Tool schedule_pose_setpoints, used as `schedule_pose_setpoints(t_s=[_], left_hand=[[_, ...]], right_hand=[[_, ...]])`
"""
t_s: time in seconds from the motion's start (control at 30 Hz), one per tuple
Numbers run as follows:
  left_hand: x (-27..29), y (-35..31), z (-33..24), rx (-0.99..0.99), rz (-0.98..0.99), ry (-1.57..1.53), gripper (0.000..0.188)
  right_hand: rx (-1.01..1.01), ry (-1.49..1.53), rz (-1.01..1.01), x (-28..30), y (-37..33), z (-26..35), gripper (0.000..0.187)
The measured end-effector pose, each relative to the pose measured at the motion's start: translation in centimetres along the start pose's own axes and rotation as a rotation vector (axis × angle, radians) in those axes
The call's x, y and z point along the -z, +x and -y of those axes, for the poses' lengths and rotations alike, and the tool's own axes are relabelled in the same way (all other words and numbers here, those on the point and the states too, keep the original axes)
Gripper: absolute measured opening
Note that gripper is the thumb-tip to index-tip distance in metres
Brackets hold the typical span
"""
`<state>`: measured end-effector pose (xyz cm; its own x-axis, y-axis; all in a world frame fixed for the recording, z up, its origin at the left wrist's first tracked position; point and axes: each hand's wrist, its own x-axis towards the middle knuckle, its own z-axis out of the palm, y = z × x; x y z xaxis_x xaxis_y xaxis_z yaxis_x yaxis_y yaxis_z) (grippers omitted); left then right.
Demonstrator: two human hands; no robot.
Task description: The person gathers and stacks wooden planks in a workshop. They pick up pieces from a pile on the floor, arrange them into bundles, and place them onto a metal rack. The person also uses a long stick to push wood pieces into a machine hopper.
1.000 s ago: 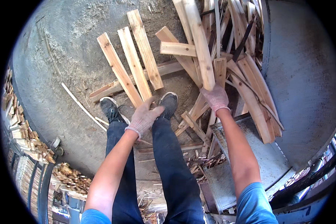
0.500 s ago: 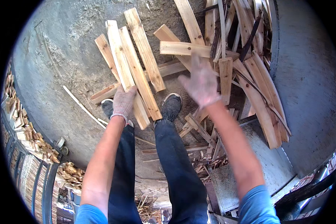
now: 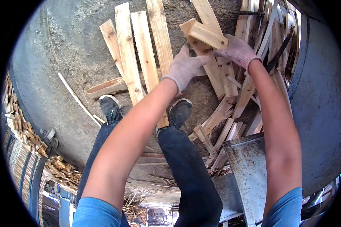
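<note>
Both of my hands wear pale work gloves with a pinkish tint. My right hand (image 3: 238, 52) grips the near right end of a short wooden board (image 3: 206, 34), which is raised over other boards. Left of it, my left hand (image 3: 183, 70) has its thumb and fingers apart and holds nothing. A knotted board (image 3: 204, 56) slants down behind the gap between the hands. To the left, several long boards (image 3: 127, 53) lie side by side, their near ends resting across a crosswise timber (image 3: 108, 86). My left forearm hides part of them.
A heap of boards and dark sticks (image 3: 271, 45) fills the right side beside a grey metal sheet (image 3: 318, 94). A metal box (image 3: 250, 159) stands near my right leg. Stacked split wood (image 3: 26, 128) lines the left edge. A thin stick (image 3: 77, 99) lies by my shoe (image 3: 110, 108).
My left hand has let go of the long board and moved right. My right hand has moved up and right and taken hold of the short board, now lifted and tilted.
</note>
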<state>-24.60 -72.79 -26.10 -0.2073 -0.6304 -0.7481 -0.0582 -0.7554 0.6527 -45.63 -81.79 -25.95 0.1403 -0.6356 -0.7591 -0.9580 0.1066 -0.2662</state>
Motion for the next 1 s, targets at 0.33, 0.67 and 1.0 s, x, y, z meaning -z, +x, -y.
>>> schedule_pose_setpoints(t_s=[0.33,0.67,1.0], left_hand=[[4.9,-7.8,5.4,-0.251,0.085,0.246,0.045],[15.2,-17.0,-3.8,-0.097,-0.203,-0.467,0.054],[20.0,-10.0,-4.2,0.133,-0.569,0.040,0.047]], right_hand=[[0.327,0.018,0.198,0.7,-6.6,8.6,0.054],[0.551,0.360,-0.250,1.1,-11.3,22.6,0.054],[0.157,0.409,-0.108,-2.1,-6.6,27.5,0.056]])
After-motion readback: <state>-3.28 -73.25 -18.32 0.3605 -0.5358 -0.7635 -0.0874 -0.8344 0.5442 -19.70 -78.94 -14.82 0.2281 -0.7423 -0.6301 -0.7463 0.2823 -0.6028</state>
